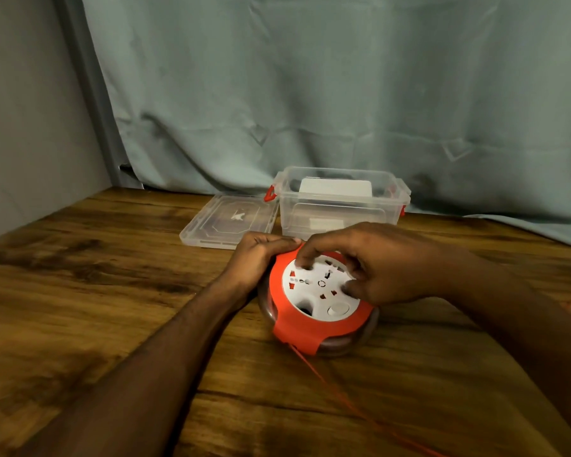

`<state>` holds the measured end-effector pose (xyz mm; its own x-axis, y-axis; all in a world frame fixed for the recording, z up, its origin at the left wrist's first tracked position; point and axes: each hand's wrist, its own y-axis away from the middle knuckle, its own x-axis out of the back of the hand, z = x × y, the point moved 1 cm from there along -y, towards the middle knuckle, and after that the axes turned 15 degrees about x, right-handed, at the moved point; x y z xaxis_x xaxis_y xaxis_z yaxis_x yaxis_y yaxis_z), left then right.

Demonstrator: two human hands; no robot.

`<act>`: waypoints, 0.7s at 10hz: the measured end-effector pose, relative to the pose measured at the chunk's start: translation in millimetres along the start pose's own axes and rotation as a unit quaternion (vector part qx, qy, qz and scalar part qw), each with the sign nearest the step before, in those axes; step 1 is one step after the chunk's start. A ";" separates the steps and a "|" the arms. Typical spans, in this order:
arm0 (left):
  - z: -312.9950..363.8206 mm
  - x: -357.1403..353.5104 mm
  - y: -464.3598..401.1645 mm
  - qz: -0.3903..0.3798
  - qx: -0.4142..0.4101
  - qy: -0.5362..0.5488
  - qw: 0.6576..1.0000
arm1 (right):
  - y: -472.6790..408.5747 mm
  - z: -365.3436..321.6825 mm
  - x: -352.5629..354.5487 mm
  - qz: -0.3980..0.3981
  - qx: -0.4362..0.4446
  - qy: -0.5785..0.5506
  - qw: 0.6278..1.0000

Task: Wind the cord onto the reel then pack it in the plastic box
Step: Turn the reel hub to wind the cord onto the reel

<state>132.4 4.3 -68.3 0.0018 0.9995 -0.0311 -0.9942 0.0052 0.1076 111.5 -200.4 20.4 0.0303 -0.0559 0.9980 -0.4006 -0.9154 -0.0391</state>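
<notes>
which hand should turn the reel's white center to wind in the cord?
Right hand: its fingertips sit on the white socket face. Left hand grips the reel rim, steadying it. Orange cord trails out.

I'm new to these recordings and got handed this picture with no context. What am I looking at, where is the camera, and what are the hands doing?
No machine here: a person works with bare hands, and the single picture comes from a camera worn on their head, looking forward and down. On the wooden table sits an orange and white cord reel. The left hand grips its far left edge; the right hand rests on top, fingers curled onto the white socket face. A thin orange cord trails from the reel toward the viewer. Behind stand an open clear plastic box, something white inside it, and its lid lying flat beside it.
</notes>
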 end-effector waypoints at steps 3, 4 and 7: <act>0.0 -1.3 1.4 -0.003 -0.015 -0.024 1.000 | 2.7 4.0 -9.0 0.011 0.002 -0.040 0.999; 0.0 -1.4 1.1 -0.009 -0.007 -0.018 1.000 | 2.6 1.9 -7.6 0.019 -0.005 -0.029 0.999; -2.1 -1.1 -1.8 -0.015 0.001 0.003 1.000 | -5.4 -8.4 -18.2 0.066 0.005 0.077 0.995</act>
<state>133.9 3.1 -70.5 0.0306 0.9987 -0.0395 -0.9935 0.0348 0.1086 105.4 -191.1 2.8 -0.1625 -0.1153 0.9800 -0.3826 -0.9081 -0.1703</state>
